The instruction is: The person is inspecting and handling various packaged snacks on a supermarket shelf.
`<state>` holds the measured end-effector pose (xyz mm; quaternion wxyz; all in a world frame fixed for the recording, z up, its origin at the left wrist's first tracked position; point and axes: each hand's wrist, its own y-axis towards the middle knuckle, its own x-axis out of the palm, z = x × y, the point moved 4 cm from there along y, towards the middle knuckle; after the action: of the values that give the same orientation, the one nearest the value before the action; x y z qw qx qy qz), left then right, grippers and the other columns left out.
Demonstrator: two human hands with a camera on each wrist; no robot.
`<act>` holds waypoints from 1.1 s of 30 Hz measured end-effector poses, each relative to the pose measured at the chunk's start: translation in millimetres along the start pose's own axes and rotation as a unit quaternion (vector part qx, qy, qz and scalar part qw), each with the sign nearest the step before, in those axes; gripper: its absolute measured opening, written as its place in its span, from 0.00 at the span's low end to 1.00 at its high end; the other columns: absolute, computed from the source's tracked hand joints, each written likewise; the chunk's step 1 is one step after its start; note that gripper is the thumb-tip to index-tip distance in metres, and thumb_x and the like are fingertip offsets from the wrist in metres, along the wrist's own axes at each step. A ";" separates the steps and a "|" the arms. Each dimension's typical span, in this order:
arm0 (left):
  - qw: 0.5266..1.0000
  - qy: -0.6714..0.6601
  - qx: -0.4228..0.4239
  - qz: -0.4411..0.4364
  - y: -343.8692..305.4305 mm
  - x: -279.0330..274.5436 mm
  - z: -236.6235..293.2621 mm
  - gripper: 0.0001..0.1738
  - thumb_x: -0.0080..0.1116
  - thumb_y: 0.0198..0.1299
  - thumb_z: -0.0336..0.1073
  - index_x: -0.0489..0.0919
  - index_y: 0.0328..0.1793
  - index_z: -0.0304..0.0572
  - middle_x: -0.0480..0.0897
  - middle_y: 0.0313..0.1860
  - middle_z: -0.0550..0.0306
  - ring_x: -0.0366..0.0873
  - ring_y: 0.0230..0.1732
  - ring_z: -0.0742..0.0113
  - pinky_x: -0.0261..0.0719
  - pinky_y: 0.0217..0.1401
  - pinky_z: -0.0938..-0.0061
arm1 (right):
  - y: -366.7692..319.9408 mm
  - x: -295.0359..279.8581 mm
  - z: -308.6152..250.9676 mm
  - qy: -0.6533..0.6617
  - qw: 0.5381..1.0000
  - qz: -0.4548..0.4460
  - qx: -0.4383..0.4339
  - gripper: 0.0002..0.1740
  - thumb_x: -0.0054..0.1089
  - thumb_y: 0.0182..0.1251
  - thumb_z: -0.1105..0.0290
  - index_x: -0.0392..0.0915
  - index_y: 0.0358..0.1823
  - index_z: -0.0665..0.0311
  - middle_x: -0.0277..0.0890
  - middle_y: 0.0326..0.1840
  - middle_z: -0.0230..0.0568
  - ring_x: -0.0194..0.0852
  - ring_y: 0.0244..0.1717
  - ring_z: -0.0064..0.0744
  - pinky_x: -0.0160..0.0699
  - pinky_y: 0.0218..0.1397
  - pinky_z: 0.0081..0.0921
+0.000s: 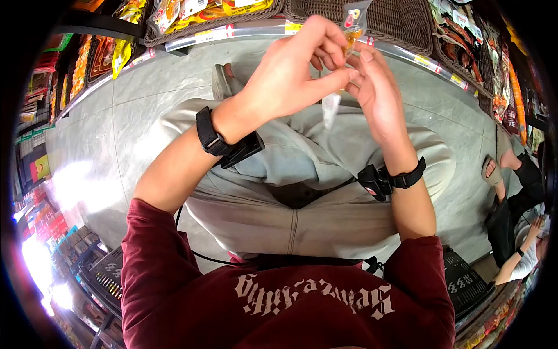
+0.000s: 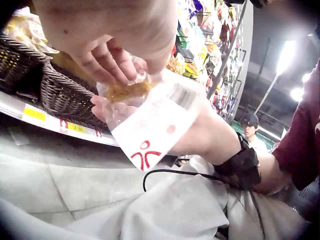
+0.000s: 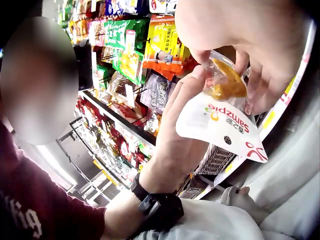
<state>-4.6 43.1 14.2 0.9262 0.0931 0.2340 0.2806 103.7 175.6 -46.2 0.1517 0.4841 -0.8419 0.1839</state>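
Packet (image 1: 351, 36): small clear snack sachet with a white header, held in mid-air before the shelf (image 1: 232, 32) front edge, near a wicker basket (image 1: 395, 17). Left hand (image 1: 285, 75) and right hand (image 1: 378, 87): fingers curled, pinching the packet from both sides.

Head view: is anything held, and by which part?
Yes: the small clear snack packet with white printed end; left hand and right hand both pinch its clear part, white end free.

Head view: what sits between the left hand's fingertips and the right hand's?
A small clear snack packet with an orange piece inside; left hand and right hand both pinch it. Both wrist views show it closer.
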 end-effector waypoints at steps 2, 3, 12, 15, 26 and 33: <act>1.000 -0.005 0.000 -0.017 -0.8 2.4 0.0 0.22 0.72 0.67 0.29 0.75 0.62 0.38 0.88 0.42 0.57 0.86 0.43 0.72 0.84 0.50 0.73 | 1.1 -0.5 6.3 -0.002 0.999 -0.032 0.005 0.19 0.56 0.86 0.56 0.77 0.62 0.65 0.82 0.55 0.35 0.82 0.55 0.23 0.82 0.58 0.26; 0.999 0.014 0.001 -0.029 -1.2 3.8 0.2 0.20 0.71 0.68 0.30 0.78 0.62 0.38 0.89 0.42 0.58 0.86 0.44 0.72 0.84 0.51 0.73 | 0.4 -0.8 5.9 -0.001 0.999 -0.032 0.005 0.19 0.56 0.86 0.56 0.77 0.62 0.65 0.82 0.55 0.35 0.82 0.55 0.23 0.82 0.58 0.26; 0.997 0.046 -0.064 0.014 2.0 -1.2 -10.9 0.17 0.71 0.69 0.35 0.82 0.60 0.38 0.85 0.40 0.61 0.83 0.41 0.73 0.84 0.52 0.73 | -0.3 -2.0 -13.9 0.017 0.998 0.053 -0.035 0.20 0.54 0.88 0.56 0.81 0.62 0.67 0.86 0.53 0.36 0.86 0.53 0.23 0.85 0.56 0.23; 0.993 0.025 -0.112 -0.005 0.2 2.3 -16.3 0.16 0.72 0.69 0.37 0.81 0.55 0.38 0.85 0.39 0.60 0.83 0.40 0.72 0.84 0.50 0.73 | -1.8 -4.6 -20.6 -0.006 0.995 0.077 -0.068 0.19 0.57 0.87 0.57 0.82 0.61 0.66 0.86 0.51 0.33 0.85 0.52 0.22 0.84 0.56 0.23; 0.988 0.101 -0.118 -0.013 -1.3 5.0 -20.4 0.15 0.72 0.69 0.40 0.79 0.45 0.37 0.83 0.32 0.59 0.81 0.33 0.73 0.82 0.39 0.72 | 4.0 -11.0 -10.1 -0.176 0.971 0.083 -0.142 0.24 0.70 0.77 0.61 0.77 0.65 0.67 0.78 0.64 0.44 0.78 0.58 0.24 0.81 0.57 0.25; 0.994 0.059 -0.080 -0.036 -3.0 5.4 -18.3 0.18 0.73 0.68 0.39 0.80 0.55 0.38 0.86 0.37 0.58 0.85 0.39 0.70 0.84 0.46 0.71 | 0.4 5.8 -11.1 -0.156 0.982 -0.039 -0.098 0.33 0.71 0.77 0.61 0.71 0.74 0.70 0.78 0.67 0.46 0.79 0.65 0.32 0.81 0.65 0.27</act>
<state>-8.1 44.4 -4.8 0.9247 -0.0067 0.2686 0.2698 101.4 176.4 -33.9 0.0723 0.5223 -0.8495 0.0166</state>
